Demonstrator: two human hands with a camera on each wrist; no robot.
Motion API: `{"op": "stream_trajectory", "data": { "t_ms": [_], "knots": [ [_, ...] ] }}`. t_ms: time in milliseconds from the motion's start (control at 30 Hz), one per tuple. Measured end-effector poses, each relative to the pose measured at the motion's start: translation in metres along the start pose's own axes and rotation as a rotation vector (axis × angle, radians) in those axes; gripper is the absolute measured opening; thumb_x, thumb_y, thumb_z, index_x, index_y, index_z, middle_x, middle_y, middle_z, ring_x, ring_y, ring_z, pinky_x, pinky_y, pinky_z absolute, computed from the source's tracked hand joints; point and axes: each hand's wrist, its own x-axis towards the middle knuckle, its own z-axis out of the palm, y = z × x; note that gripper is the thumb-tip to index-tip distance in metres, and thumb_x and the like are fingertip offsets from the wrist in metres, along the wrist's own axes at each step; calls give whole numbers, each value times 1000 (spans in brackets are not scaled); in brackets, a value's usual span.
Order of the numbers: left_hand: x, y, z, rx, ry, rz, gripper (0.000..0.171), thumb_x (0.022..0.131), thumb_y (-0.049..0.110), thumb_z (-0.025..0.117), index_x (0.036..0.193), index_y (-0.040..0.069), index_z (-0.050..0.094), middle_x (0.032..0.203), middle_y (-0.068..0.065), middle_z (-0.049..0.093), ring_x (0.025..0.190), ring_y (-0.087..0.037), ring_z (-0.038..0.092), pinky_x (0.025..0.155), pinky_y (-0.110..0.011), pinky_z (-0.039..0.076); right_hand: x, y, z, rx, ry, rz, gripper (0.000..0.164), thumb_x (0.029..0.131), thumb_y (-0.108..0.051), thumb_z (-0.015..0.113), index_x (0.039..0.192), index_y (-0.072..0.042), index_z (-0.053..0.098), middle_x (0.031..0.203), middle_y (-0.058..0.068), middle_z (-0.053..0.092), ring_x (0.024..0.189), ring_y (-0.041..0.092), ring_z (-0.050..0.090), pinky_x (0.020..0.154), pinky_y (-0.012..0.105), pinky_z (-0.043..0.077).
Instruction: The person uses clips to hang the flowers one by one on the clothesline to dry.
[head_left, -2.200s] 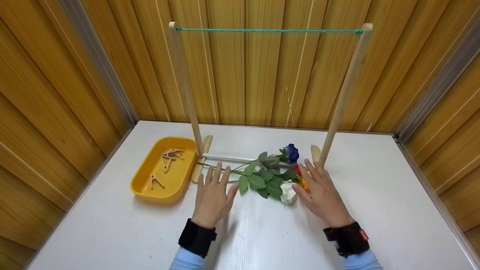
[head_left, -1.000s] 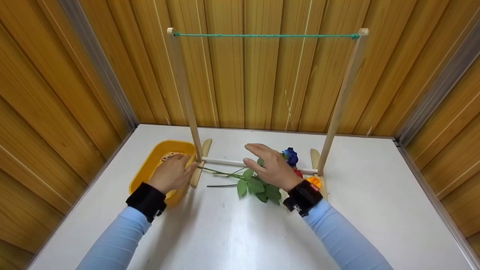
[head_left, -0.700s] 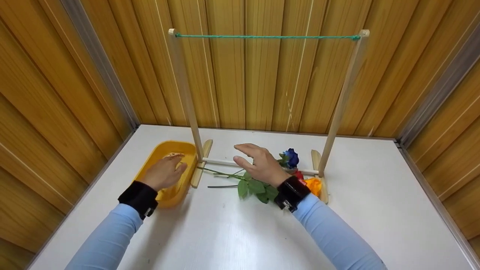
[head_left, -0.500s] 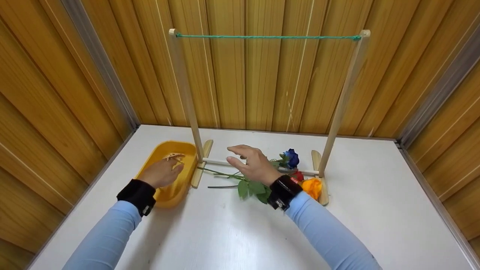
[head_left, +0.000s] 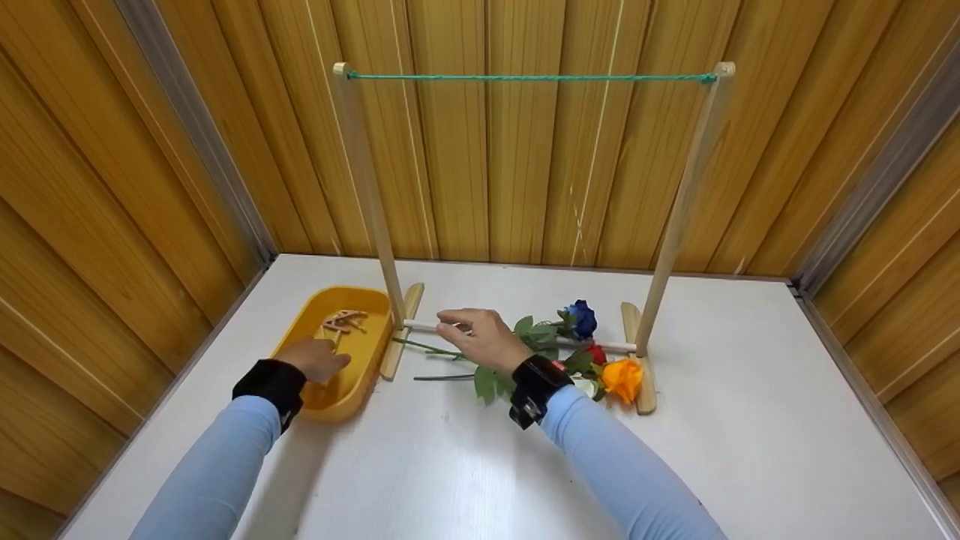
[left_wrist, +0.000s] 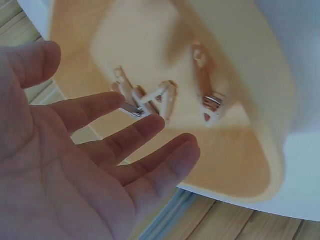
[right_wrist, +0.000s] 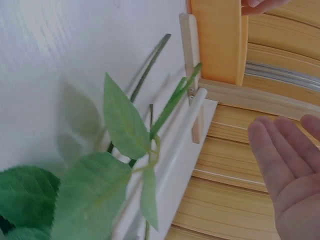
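Observation:
My left hand [head_left: 313, 358] hovers over the yellow tray [head_left: 365, 369], fingers loosely bent and apart, holding nothing. In the left wrist view several wooden clothespins [left_wrist: 162, 95] lie on the tray floor just beyond the fingertips. My right hand [head_left: 486, 337] hangs above the rose stems [head_left: 427, 346], its fingers spread and nothing between them; the right wrist view shows it apart from the green leaves [right_wrist: 95, 195]. On the table lie a blue rose [head_left: 581, 319], an orange rose [head_left: 622, 380], a red rose [head_left: 596, 353] and a white rose [head_left: 585, 387], the white one mostly hidden behind the right wrist.
A wooden frame [head_left: 679, 214] stands behind the hands, with a green string [head_left: 525, 77] tied between its post tops. Its white lower bar [head_left: 611, 346] passes by the flowers. Wood-look panels [head_left: 521, 180] enclose the white table [head_left: 757, 420] at the back and sides.
From above the flowers, my left hand has moved left over the tray, then drawn slightly nearer. My right hand has swung left across the roses toward the stem ends, uncovering the orange rose.

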Motion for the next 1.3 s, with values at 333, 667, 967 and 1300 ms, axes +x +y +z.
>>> {"op": "stream_trajectory", "data": {
  "t_ms": [333,667,967,1300],
  "knots": [
    [9,-12,13,-16,-5,-31,69,107,40,49,153,-10,37,148,-36,45,113,-41,54,92,-47,49,5,5,31,43,-4,50,35,106,-23,59,133,-3,69,130,13,70,111,29,66,93,38,56],
    [15,-10,30,-169,29,-76,58,103,29,60,144,-10,49,125,-25,60,103,-35,57,88,-42,50,6,4,59,65,-15,-1,34,104,-21,60,129,1,70,129,16,70,115,33,68,97,40,56],
    [11,-10,30,-166,81,-19,34,94,13,65,122,-6,61,105,-17,62,93,-32,58,81,-40,49,6,1,69,69,-31,19,35,104,-23,61,129,-1,71,126,14,72,101,27,70,84,28,57],
    [21,6,20,-56,213,110,39,96,16,70,124,-10,62,116,-25,63,96,-35,58,96,-51,50,5,4,63,118,-18,29,34,104,-21,61,128,0,71,124,17,73,105,30,72,88,31,59]
  ]
}}
